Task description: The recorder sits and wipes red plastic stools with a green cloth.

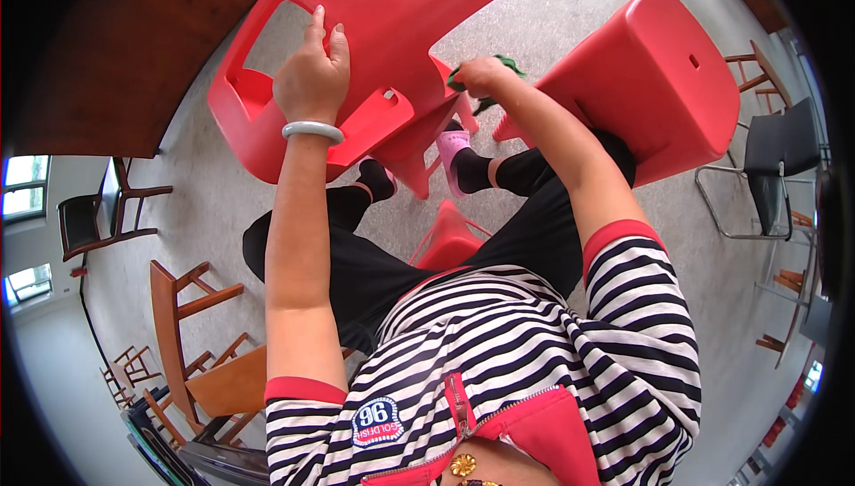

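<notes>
The red chair [383,18] stood tilted above the floor [205,205], its far end cut off, its support mostly hidden. Over it the left hand [312,81] held its fingers apart, contact unclear; the right hand [482,76] clutched a partly hidden green cloth [511,64].

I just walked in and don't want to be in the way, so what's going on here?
A person, apparently seated on a low red seat, has both hands out over a red plastic chair that looks tipped over. The left hand lies against the chair with its index finger extended. The right hand grips a green cloth near the chair. A red stool stands to the person's right.
</notes>
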`<action>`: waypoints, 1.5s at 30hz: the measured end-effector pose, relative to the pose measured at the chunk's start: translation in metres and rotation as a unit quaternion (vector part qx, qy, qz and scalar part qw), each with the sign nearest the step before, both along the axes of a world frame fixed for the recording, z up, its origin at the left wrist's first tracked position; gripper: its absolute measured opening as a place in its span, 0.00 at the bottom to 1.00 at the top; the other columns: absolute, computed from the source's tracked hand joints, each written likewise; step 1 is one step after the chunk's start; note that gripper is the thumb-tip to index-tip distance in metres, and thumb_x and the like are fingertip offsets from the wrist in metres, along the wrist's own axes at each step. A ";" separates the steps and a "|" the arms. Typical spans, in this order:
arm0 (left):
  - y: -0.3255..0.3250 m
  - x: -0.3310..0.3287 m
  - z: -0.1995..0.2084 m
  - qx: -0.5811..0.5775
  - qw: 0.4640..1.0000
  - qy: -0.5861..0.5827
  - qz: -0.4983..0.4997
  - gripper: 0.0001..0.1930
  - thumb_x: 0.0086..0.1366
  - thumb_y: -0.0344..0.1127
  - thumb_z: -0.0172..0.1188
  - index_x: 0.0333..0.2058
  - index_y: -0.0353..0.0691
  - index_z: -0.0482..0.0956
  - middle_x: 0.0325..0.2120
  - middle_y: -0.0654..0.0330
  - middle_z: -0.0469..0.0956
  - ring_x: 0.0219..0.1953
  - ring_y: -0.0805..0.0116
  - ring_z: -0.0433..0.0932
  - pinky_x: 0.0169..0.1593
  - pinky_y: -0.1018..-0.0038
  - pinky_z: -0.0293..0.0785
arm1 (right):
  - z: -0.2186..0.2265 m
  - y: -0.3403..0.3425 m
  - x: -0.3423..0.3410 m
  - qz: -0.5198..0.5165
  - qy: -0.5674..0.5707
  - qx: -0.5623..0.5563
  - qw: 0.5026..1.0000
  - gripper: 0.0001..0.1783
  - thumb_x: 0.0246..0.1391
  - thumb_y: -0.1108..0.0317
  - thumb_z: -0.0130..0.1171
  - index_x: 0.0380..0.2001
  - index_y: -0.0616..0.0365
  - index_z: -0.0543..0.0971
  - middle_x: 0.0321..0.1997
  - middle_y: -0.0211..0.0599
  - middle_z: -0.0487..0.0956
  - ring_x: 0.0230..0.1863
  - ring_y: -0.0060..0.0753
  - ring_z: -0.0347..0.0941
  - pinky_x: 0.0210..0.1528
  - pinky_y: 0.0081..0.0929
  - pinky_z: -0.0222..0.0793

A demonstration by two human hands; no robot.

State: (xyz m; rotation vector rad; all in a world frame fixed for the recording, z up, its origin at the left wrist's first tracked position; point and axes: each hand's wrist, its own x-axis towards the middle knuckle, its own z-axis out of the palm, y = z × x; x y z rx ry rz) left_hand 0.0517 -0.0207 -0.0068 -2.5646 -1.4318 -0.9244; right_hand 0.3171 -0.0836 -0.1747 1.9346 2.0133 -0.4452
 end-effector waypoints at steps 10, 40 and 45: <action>0.005 -0.001 0.001 -0.007 1.000 -0.013 0.024 0.24 0.70 0.55 0.47 0.59 0.57 0.76 0.34 0.51 0.85 0.35 0.47 0.84 0.37 0.57 0.79 | 0.009 -0.048 0.069 -0.285 0.028 0.089 0.954 0.19 0.49 0.62 0.59 0.46 0.46 0.82 0.52 0.45 0.81 0.55 0.46 0.78 0.55 0.42 0.74; -0.004 0.002 0.006 -0.015 0.995 0.051 0.089 0.25 0.68 0.56 0.46 0.30 0.46 0.86 0.24 0.52 0.84 0.30 0.51 0.83 0.41 0.55 0.75 | 0.050 -0.046 -0.108 -0.357 0.382 0.378 0.764 0.28 0.39 0.62 0.70 0.46 0.58 0.77 0.48 0.52 0.78 0.53 0.54 0.75 0.54 0.43 0.71; -0.005 0.006 0.014 -0.072 0.995 0.047 0.055 0.26 0.70 0.57 0.43 0.32 0.45 0.85 0.28 0.50 0.84 0.34 0.47 0.82 0.44 0.54 0.75 | 0.046 -0.049 -0.102 -0.323 0.360 0.352 0.801 0.48 0.31 0.44 0.79 0.55 0.56 0.72 0.57 0.48 0.74 0.61 0.51 0.69 0.62 0.41 0.68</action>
